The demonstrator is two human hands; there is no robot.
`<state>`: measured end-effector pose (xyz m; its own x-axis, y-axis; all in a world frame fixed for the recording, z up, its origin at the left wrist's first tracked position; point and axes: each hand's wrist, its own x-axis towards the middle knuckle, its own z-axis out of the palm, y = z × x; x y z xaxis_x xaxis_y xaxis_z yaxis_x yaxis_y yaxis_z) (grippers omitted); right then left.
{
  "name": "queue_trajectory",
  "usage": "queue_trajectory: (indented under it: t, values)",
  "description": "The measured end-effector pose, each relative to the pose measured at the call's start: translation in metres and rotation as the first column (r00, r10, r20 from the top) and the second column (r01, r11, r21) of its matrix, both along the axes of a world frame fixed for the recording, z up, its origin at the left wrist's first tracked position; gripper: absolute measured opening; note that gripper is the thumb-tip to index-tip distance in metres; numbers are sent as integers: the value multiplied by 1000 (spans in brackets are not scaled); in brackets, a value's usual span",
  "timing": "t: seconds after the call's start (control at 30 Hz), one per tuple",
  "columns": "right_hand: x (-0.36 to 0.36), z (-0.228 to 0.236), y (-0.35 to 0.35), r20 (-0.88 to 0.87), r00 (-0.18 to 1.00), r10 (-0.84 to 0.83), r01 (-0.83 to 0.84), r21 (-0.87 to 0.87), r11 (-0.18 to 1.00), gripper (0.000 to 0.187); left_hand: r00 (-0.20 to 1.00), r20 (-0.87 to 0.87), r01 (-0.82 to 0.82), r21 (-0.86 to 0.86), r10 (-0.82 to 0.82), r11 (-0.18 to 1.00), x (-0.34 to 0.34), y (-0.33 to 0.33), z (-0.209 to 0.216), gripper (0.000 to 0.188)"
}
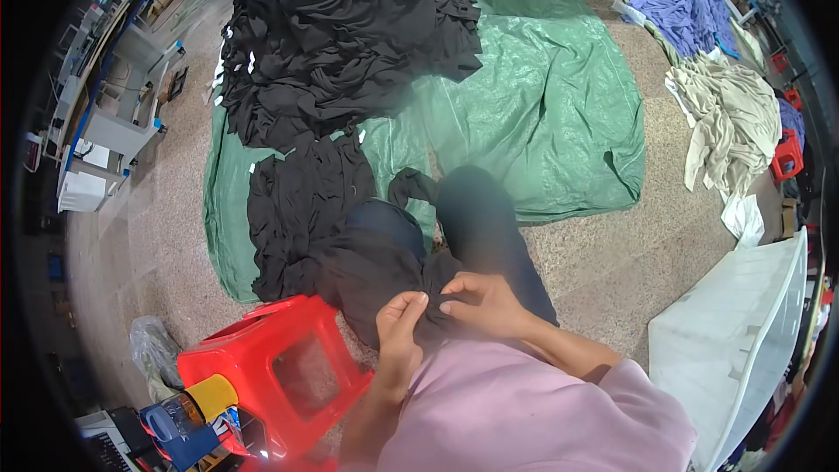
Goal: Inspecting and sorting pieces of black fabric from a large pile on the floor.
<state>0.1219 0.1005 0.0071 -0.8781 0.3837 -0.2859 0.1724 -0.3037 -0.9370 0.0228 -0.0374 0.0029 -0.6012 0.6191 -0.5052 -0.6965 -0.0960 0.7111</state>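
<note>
Black cloth (363, 275) lies across my lap and knees, and both hands are on it, close together. My left hand (402, 323) pinches it between thumb and fingertips. Just to the right, my right hand (485, 301) has its thumb and bent fingers closed on the same cloth. Anything smaller between the fingertips is too small to make out. From my lap the cloth runs forward and left into a bunched black part (301, 197) on the floor sheet. Beyond that lies a large heap of black fabric (341, 35) dotted with small white tags.
A green plastic sheet (559, 114) covers the floor ahead. At my left stands a red plastic stool (249, 350) with small items beside it. To the right are a white bin (712, 341), a beige cloth pile (730, 118) and blue-violet cloth (682, 9). Worktables (118, 131) line the left.
</note>
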Motion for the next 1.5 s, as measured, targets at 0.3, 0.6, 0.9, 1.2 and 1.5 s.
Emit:
queue_trajectory:
  t: [0.3,0.6,0.9,1.2,1.5]
  values:
    - [3,4,-7,-92,995,26,-26,2,1000,12,877,375,356,-86,-301,931,-22,-4,-12,48]
    - [4,6,-19,-220,966,137,8,552,834,13,936,94,349,-112,-339,931,-29,-9,-18,41]
    - [8,2,-30,-199,931,305,-65,733,678,15,871,92,492,-130,-483,861,-27,-15,-1,20]
    - [7,4,-22,-80,991,112,-31,664,747,13,960,-262,64,-150,-102,987,-7,9,11,9]
    - [9,-8,-10,-52,997,56,-46,181,982,11,991,-68,110,-91,-116,990,-15,2,17,16]
